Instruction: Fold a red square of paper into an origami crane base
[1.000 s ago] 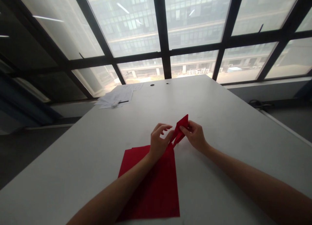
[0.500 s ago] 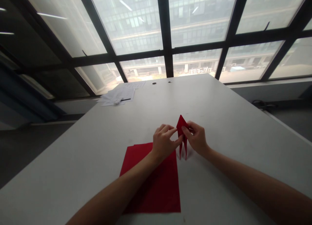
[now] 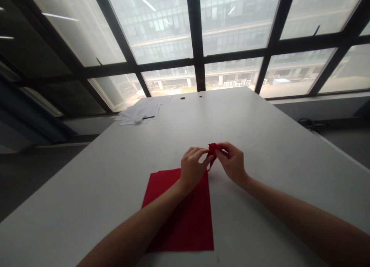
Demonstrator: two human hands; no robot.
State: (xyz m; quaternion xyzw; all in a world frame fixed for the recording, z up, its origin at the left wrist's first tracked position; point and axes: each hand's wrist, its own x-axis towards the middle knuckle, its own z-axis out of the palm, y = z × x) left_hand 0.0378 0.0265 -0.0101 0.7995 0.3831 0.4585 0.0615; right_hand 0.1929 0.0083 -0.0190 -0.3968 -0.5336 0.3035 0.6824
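Observation:
A small folded piece of red paper is pinched between both hands just above the white table. My left hand grips its left side with thumb and fingertips closed. My right hand pinches its right side the same way. Only the top and a thin lower strip of the folded paper show between the fingers. A flat stack of red paper sheets lies on the table under my left forearm.
White papers with a dark pen lie at the table's far left corner. Two small round holes sit near the far edge. Large windows with dark frames stand behind the table. Floor lies left and right.
The folded red paper stood upright with two points hanging down; now it is turned and bunched lower between my fingers, mostly hidden. Both hands stayed in nearly the same place.

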